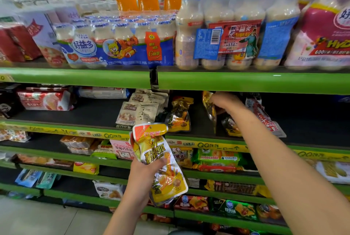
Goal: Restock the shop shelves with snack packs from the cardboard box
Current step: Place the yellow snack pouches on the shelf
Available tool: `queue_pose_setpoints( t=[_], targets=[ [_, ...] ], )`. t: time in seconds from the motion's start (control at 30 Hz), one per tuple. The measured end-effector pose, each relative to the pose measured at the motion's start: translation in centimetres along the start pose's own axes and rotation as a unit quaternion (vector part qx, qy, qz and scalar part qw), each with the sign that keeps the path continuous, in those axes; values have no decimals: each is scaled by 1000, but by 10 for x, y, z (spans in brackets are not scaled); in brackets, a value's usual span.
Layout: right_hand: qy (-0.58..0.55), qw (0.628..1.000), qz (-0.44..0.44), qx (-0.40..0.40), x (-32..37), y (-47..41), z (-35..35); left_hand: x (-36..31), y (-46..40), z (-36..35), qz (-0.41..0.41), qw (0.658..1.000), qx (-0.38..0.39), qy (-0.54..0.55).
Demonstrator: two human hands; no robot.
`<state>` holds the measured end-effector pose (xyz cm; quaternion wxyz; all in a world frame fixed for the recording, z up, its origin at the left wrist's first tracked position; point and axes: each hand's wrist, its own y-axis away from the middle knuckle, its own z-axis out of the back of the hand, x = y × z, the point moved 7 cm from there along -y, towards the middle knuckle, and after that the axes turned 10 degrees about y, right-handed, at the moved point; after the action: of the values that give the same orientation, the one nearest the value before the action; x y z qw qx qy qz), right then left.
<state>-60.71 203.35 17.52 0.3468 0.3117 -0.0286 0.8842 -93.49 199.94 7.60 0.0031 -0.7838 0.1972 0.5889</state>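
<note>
- Left hand (146, 168) grips a bunch of yellow snack packs (161, 161), near the shelves.
- Right hand (225, 101) pinches a yellow pack (209, 109) upright on the second shelf (246, 140).

Two bare forearms, no sleeves in view; no watch, bracelet or glove; left hand (144, 170) ringless as far as visible; right hand (226, 101) partly blurred, finger details unclear.
</note>
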Motion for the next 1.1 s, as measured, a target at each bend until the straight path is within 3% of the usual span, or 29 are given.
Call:
queue_pose_setpoints(
  t=[0.1,0.17,0.23,0.3,0.43,0.5,0.57,0.63,0.77,0.93,1.1],
  targets=[
    [-249,967,-39,37,-16,1,-2,0,-1,3,3,1000,-9,-3],
    [-296,953,-27,61,-21,6,-9,-1,-1,4,1,1000,-14,-10],
    [-198,979,9,43,-29,7,-14,-4,0,3,-5,1000,-14,-18],
    [-24,997,71,-30,-32,10,-10,-6,0,1,-5,1000,-7,-25],
    [165,960,137,-178,-33,27,2,-9,-1,-2,0,1000,0,-21],
    [213,962,111,-127,-44,22,-6,-10,-2,-3,-2,1000,3,-21],
    [212,975,72,-13,-58,19,-22,-11,-1,-6,5,1000,5,-15],
    [218,973,69,34,-63,18,-34,-11,1,-9,11,1000,4,-19],
    [207,975,80,21,-53,16,-40,-8,1,-13,2,999,24,-30],
    [192,973,117,-54,-37,21,-36,-12,3,-20,-6,999,38,-21],
    [210,973,100,-9,-48,25,-36,-17,4,-25,-16,998,57,-4]
  ],
)
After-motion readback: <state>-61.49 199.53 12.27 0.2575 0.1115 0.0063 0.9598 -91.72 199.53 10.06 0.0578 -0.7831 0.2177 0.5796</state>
